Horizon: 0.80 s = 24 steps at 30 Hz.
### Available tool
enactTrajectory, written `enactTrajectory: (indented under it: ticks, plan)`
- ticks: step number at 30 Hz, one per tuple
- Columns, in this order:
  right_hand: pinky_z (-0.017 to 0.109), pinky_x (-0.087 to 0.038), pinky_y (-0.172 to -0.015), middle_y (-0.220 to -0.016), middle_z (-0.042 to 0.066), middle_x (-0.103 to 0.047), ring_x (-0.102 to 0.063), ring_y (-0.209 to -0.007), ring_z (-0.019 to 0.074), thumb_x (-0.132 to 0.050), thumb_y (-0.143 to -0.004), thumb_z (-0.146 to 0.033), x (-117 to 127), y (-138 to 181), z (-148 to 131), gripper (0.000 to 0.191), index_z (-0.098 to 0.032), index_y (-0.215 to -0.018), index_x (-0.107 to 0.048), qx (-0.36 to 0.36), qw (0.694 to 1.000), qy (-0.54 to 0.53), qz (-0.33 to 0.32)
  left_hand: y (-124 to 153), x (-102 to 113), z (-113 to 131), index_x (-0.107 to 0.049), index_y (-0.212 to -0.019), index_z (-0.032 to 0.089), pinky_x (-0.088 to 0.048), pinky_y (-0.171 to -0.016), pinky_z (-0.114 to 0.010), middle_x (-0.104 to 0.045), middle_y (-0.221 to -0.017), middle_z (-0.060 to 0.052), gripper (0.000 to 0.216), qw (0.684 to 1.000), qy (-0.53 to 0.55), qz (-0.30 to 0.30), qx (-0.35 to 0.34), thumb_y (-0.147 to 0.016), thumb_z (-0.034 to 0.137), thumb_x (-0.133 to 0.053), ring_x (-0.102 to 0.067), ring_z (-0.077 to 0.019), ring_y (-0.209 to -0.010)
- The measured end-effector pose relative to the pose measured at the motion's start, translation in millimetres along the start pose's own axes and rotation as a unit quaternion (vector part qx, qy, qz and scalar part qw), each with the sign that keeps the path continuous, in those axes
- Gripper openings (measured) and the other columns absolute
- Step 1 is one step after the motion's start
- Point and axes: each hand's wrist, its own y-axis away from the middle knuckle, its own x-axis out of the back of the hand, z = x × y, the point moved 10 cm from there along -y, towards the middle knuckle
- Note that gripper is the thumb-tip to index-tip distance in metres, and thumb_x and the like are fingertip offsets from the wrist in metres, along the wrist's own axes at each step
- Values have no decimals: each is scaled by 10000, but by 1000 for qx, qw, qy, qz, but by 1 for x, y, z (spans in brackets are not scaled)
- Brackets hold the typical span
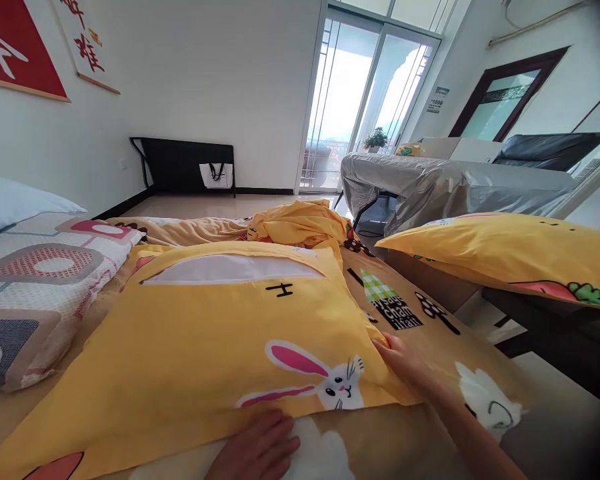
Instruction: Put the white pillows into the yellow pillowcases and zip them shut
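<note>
A yellow pillow (200, 347) in a rabbit-print case lies flat on the bed in front of me. Its far end is open, and the white inner pillow (230, 269) shows through the gap. My left hand (257, 448) rests at the pillow's near edge with its fingers curled onto the fabric. At the pillow's right edge, my right hand (405, 361) presses its fingers against the side of the case.
A patterned folded quilt (35, 287) and a white pillow (15, 200) lie at the left. Crumpled yellow fabric (300, 223) sits beyond the pillow. A second yellow pillow (510, 250) rests at the right. A grey-covered table (430, 187) and glass doors (360, 93) stand behind.
</note>
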Motion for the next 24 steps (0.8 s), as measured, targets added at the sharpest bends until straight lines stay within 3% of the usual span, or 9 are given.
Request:
enactTrajectory:
  ticks: [3, 5, 8, 12, 14, 17, 21, 24]
  plan:
    - [302, -519, -561, -778, 71, -719, -679, -718, 260, -642, -678, -542, -1, 0, -23, 433, -160, -880, -667, -38, 994, -79, -60, -21, -17, 5, -722, -1025, 131, -291, -1118, -406, -614, -1244, -161, 416, 997, 67, -23, -27, -659, 315, -795, -535, -301, -1205]
    - [299, -518, -543, -742, 63, -712, -677, -688, 256, -689, -642, -517, 10, 2, -51, 436, -154, -882, -671, -11, 990, -126, -66, -35, -28, 4, -722, -972, 98, -321, -1106, -390, -633, -1200, -182, 299, 990, 128, -14, -49, -709, 238, -755, -549, -296, -1188]
    - [298, -515, -533, -726, 62, -707, -673, -664, 250, -697, -639, -534, 28, 12, -91, 481, -150, -928, -678, 39, 979, -185, -79, -43, -35, 11, -689, -987, 110, -416, -1036, -427, -643, -1158, -172, 228, 973, 199, 59, -98, -807, 246, -658, -578, -294, -1147]
    - [284, -481, -493, -714, 67, -698, -643, -619, 233, -687, -637, -592, 45, 30, -113, 547, -129, -930, -684, 77, 982, -155, -74, -11, -25, 64, -604, -1167, 239, -521, -921, -382, -674, -1102, -64, 317, 914, 222, 179, -290, -867, 152, -551, -626, -223, -1063]
    - [280, -479, -512, -756, 65, -703, -634, -649, 226, -675, -665, -580, 41, 40, -113, 536, -129, -956, -681, 97, 983, -120, -98, 6, -21, 88, -581, -1204, 252, -547, -873, -341, -683, -1069, -47, 355, 891, 203, 209, -348, -874, 132, -533, -645, -192, -1005]
    - [283, -491, -553, -790, 56, -709, -626, -698, 230, -654, -691, -570, 33, 51, -103, 471, -158, -914, -699, 114, 985, -56, -114, 16, -13, 104, -604, -1165, 211, -562, -787, -263, -691, -1007, -49, 304, 873, 190, 245, -375, -876, 138, -540, -656, -150, -905]
    - [297, -498, -540, -682, 54, -689, -614, -670, 250, -619, -655, -644, 35, 55, -73, 456, -197, -692, -704, 113, 991, 21, -62, 20, 3, 99, -625, -1082, 202, -544, -738, -196, -693, -1006, -24, 273, 853, 180, 317, -373, -839, 92, -566, -643, -132, -922]
    - [305, -519, -584, -690, 46, -691, -627, -685, 250, -586, -658, -671, 37, 49, -40, 463, -224, -657, -705, 97, 989, 96, -55, 24, 12, 88, -622, -1080, 186, -544, -709, -217, -692, -1003, -38, 293, 848, 162, 356, -358, -807, 85, -582, -646, -153, -909]
